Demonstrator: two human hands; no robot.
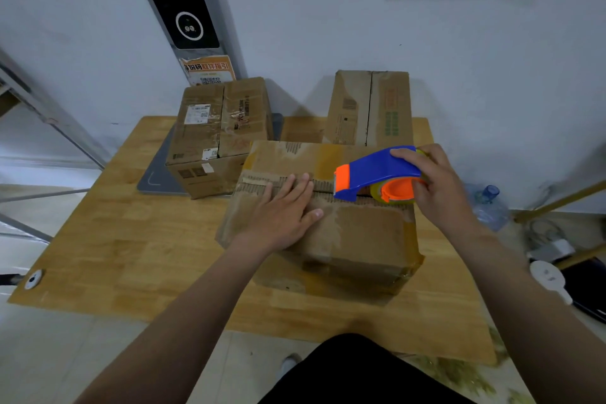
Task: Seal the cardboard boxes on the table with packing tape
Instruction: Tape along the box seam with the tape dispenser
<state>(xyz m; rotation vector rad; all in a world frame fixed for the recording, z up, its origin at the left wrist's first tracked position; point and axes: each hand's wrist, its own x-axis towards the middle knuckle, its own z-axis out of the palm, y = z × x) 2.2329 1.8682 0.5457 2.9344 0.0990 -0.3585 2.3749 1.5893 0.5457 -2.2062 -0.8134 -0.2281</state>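
Left hand (284,210) flat on the near box (354,239); right hand (437,182) grips the tape dispenser (377,172) on its seam. Two more boxes (219,128) behind, open table (114,256) to the left.

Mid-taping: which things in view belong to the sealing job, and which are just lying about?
Job: near brown cardboard box; blue-and-orange plastic tape dispenser, gripped by right hand; left hand flat on the flaps; labelled cardboard box rear left; tall cardboard box rear right.
Lying about: grey flat board under it; clear blue water jug on the floor; orange wall notice.
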